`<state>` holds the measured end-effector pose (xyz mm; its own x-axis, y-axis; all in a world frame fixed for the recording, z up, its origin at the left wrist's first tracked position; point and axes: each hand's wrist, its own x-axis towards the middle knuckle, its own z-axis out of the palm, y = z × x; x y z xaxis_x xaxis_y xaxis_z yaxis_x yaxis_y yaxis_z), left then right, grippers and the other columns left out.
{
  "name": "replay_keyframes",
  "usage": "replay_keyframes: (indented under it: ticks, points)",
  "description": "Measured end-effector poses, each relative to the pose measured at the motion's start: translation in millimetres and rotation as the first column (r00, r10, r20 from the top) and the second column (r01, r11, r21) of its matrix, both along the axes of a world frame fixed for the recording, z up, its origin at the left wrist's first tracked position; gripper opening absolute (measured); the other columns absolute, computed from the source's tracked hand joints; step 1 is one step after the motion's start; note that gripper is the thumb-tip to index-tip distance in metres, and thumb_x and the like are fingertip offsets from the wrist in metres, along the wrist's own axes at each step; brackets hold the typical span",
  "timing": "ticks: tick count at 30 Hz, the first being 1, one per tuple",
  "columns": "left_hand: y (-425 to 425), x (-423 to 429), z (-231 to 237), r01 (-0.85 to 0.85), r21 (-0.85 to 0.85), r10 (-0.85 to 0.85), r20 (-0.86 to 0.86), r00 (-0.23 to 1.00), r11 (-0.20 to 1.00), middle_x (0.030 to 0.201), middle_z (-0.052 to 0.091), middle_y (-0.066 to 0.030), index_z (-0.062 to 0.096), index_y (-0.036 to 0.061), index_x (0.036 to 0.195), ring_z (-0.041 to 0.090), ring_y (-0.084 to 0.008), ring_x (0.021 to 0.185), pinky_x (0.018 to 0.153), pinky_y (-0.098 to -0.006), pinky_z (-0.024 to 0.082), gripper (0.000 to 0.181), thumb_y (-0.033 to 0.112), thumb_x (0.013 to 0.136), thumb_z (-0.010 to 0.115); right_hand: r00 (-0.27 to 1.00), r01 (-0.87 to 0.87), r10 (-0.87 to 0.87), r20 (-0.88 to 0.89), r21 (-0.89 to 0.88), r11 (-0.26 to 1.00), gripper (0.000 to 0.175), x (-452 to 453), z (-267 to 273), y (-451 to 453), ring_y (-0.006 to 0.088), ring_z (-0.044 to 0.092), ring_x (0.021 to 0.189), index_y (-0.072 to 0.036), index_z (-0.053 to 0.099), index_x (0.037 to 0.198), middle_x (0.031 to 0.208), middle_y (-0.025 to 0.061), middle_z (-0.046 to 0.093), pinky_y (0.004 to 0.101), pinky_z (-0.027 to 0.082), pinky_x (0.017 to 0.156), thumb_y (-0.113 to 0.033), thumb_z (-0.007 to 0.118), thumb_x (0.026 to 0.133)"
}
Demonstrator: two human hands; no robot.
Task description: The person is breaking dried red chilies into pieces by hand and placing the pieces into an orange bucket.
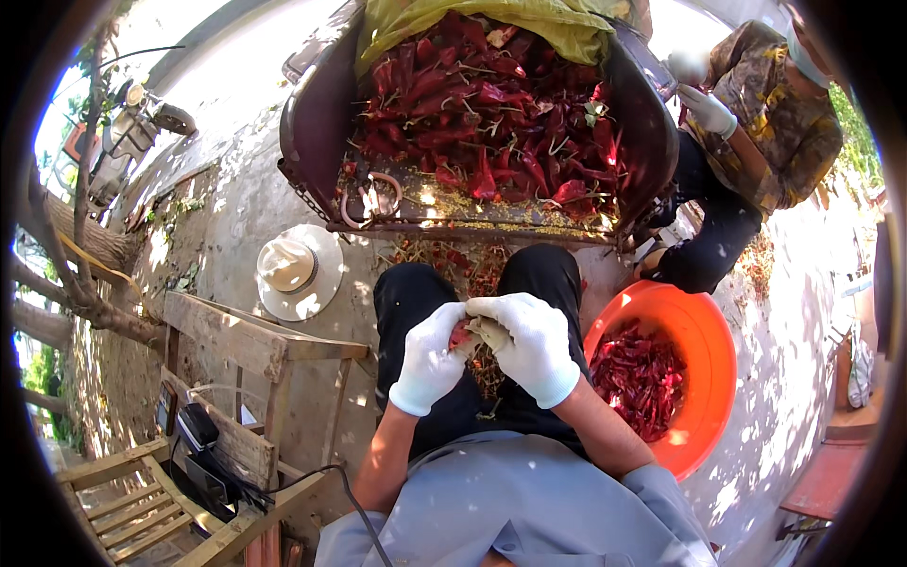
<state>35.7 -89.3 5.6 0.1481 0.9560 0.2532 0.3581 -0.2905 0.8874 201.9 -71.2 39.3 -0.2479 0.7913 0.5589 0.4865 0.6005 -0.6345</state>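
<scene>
My left hand (431,363), in a white knit glove, holds a red chili pepper (459,334) above my lap. Only a small patch of the pepper shows between the gloves. My right hand (530,346), gloved the same way, meets it with curled, soiled fingertips that pinch at the pepper's end. Beyond my knees, a heap of dried red chili peppers (453,106) fills much of a dark metal cart bed (655,127). On my right stands an orange plastic tub (712,368) with red peppers (641,379) inside.
A person (772,135) with a white glove sits at the cart's right side. A straw hat (287,266) lies on the concrete. To my left, a wooden chair (227,333) carries black electronic devices (198,429) with a cable (347,482). Pepper scraps (489,368) litter the ground between my legs.
</scene>
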Motion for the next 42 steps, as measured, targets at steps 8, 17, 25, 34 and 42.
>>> replay_keyframes:
  ticks: [8,17,25,34,42]
  points:
    - [-6,10,12,0.270,-0.431,-0.076,0.415,0.907,0.861,0.082,0.068,-0.0077,0.064,0.0005,0.106,0.065,-0.0116,0.073,0.066,-0.0290,0.053,0.022,0.005,0.087,0.074,1.000,-0.011,0.011,-0.025,0.025,1.000,0.020,18,5,-7,0.0259,0.070,0.077,-0.011,0.073,0.095,0.083,0.0072,0.072,0.0346,0.056,0.067,-0.006,0.075,0.075]
    - [0,46,18,0.168,0.106,-0.184,0.170,0.968,0.980,0.088,0.068,-0.0078,0.067,0.0015,0.099,0.066,-0.0168,0.074,0.070,-0.0275,0.052,0.019,0.001,0.082,0.077,0.271,-0.590,-0.421,-0.865,-0.496,0.638,0.012,47,-12,-6,0.0115,0.063,0.075,0.000,0.062,0.110,0.096,0.0089,0.068,0.0225,0.051,0.064,-0.003,0.059,0.099]
    - [21,76,29,0.085,-0.323,0.211,0.773,0.598,0.942,0.098,0.066,-0.0074,0.061,0.0015,0.111,0.062,-0.0100,0.070,0.061,-0.0239,0.050,0.018,0.014,0.098,0.064,0.349,-0.048,-0.478,-0.806,-0.525,0.850,0.013,95,27,-31,0.0142,0.067,0.075,0.001,0.062,0.108,0.097,0.0120,0.070,0.0258,0.057,0.065,-0.001,0.062,0.096]
    - [23,198,-32,0.852,-0.230,-0.177,0.921,0.346,0.470,0.129,0.060,-0.0079,0.041,0.0015,0.151,0.059,-0.0124,0.111,0.098,-0.0245,0.047,0.056,0.009,0.099,0.058,0.680,0.119,-0.399,-0.616,-0.444,0.888,0.014,88,56,-79,0.0149,0.067,0.073,0.004,0.063,0.101,0.094,0.0141,0.071,0.0252,0.055,0.068,0.011,0.060,0.090]
    - [89,82,9,0.175,-0.324,-0.006,0.462,0.887,0.930,0.106,0.071,-0.0065,0.066,-0.0028,0.124,0.066,-0.0116,0.094,0.082,-0.0259,0.054,0.028,0.014,0.102,0.059,0.860,-0.049,-0.291,-0.420,-0.635,0.771,0.016,73,7,-48,0.0082,0.068,0.078,0.000,0.070,0.109,0.090,0.0045,0.072,0.0223,0.054,0.069,0.002,0.065,0.094]
